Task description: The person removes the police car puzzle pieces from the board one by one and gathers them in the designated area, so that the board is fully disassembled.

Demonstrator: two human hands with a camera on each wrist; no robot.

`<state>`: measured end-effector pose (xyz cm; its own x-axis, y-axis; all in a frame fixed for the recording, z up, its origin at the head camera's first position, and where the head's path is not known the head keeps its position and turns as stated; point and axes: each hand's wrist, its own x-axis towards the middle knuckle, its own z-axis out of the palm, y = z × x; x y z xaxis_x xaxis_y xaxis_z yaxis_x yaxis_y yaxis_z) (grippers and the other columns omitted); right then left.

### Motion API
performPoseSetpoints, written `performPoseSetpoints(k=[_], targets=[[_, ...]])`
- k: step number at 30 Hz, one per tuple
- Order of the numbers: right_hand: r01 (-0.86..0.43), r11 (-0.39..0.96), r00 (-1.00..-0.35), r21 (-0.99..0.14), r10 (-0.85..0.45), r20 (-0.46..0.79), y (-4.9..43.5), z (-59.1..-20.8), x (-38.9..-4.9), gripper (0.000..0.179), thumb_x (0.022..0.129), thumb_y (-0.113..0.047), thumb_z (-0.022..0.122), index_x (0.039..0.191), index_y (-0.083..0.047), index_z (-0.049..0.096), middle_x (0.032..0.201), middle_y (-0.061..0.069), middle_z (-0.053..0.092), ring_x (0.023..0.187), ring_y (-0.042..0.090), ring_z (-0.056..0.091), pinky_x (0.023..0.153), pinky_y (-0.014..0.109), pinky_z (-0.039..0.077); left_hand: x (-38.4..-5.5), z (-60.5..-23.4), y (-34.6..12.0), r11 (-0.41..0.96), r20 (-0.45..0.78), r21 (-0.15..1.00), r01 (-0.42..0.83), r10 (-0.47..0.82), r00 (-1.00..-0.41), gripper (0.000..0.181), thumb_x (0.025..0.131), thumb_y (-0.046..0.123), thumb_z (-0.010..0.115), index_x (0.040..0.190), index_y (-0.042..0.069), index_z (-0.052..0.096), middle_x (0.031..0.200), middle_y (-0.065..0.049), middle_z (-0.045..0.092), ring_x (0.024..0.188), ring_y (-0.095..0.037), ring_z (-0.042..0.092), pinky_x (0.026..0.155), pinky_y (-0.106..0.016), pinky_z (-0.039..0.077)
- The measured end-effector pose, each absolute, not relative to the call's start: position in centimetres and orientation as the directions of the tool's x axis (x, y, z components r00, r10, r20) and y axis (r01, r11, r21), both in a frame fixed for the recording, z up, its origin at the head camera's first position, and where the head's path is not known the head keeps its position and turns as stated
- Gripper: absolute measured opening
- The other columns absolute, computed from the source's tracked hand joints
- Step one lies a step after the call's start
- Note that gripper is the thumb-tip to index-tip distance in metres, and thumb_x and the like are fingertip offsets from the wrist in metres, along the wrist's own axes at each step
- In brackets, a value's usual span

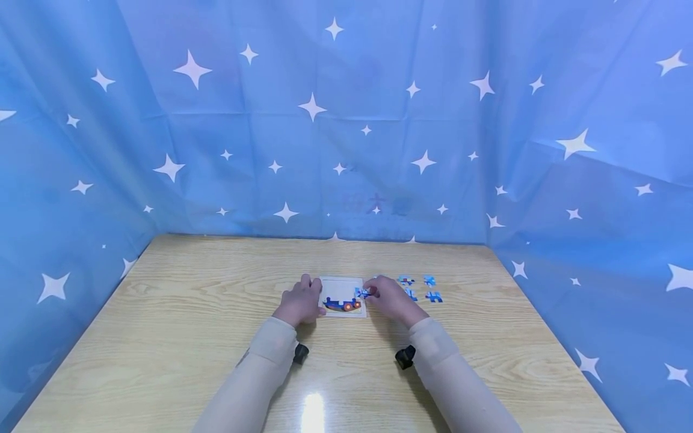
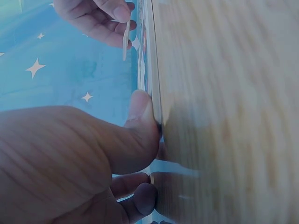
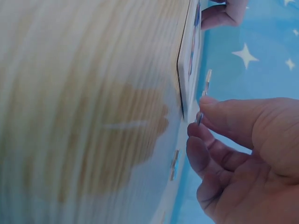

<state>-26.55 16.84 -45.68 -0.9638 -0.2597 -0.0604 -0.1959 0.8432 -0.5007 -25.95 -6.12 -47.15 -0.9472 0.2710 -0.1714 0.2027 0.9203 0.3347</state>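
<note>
A white-framed jigsaw tray (image 1: 338,288) lies flat on the table, with joined pieces showing a dark blue boat-like shape and orange-red circles (image 1: 341,305) along its lower part. My left hand (image 1: 299,300) holds the tray at its left side, the thumb (image 2: 140,109) against the edge and the fingers bent beside it. Above the tray's right part, my right hand (image 1: 388,294) pinches a blue jigsaw piece (image 1: 361,293) between thumb and fingers. In the right wrist view this thin piece (image 3: 208,81) is edge-on and raised off the tray.
Several loose jigsaw pieces (image 1: 434,296) lie on the wooden table (image 1: 206,313) to the right of the tray, some partly behind the right hand. A blue curtain with white stars (image 1: 312,107) stands around the table's back and sides.
</note>
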Motion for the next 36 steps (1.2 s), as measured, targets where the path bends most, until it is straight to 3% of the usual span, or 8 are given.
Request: performPoseSetpoints(k=[8, 22, 36], targets=[[-0.222, 0.844, -0.959, -0.488, -0.280, -0.048, 18.0, -45.6, -26.4, 0.026, 0.096, -0.003, 0.068, 0.122, -0.003, 0.070, 0.104, 0.007, 0.066, 0.098, 0.022, 0.063, 0.086, 0.043, 0.053, -25.8, -47.0, -6.2, 0.919, -0.170, 0.337, 0.205, 0.273, -0.947, 0.055, 0.096, 0.035, 0.069, 0.137, 0.007, 0.046, 0.122, -0.014, 0.040, 0.097, -0.025, 0.047, 0.087, -0.050, 0.045], [-0.215, 0.854, -0.959, -0.474, -0.277, -0.063, 19.9, -45.9, -26.5, 0.030, 0.096, -0.003, 0.068, 0.126, -0.003, 0.070, 0.105, 0.007, 0.064, 0.099, 0.022, 0.062, 0.088, 0.044, 0.052, -25.7, -47.0, -6.2, 0.915, -0.161, 0.343, 0.211, 0.278, -0.947, 0.052, 0.096, 0.034, 0.069, 0.135, 0.007, 0.048, 0.122, -0.014, 0.041, 0.098, -0.025, 0.048, 0.087, -0.051, 0.045], [-0.219, 0.905, -0.965, -0.365, -0.257, -0.056, 21.0, -45.9, -26.5, 0.029, 0.094, -0.002, 0.071, 0.123, -0.003, 0.071, 0.107, 0.010, 0.065, 0.104, 0.028, 0.063, 0.092, 0.047, 0.052, -25.9, -47.2, -6.4, 0.915, -0.163, 0.343, 0.215, 0.283, -0.945, 0.051, 0.096, 0.035, 0.068, 0.135, 0.008, 0.048, 0.122, -0.014, 0.040, 0.098, -0.024, 0.049, 0.087, -0.050, 0.045]])
